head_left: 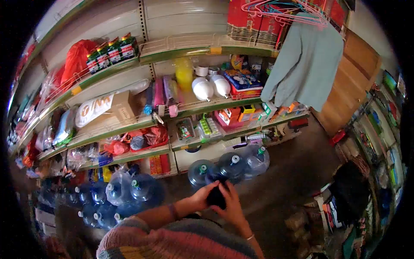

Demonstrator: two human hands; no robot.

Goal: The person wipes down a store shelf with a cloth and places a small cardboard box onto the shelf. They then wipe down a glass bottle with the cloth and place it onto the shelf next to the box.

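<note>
Both hands meet in front of the body around a small dark object (pixel 216 197), too dark to make out. My left hand (pixel 201 196) holds its left side, fingers bent over the upper edge. On the right side, my right hand (pixel 230 201) wraps round the same object, with the fingers near its top and the thumb low. Just beyond the hands stand large blue water bottles (pixel 231 165) on the floor, one with a green cap and one with a white cap.
Shelves (pixel 185 105) with many goods run across the front. More water bottles (pixel 146 188) stand at the left. A grey-green garment (pixel 304 60) hangs from hangers at the upper right. Cartons and a black bag (pixel 350 190) lie at the right.
</note>
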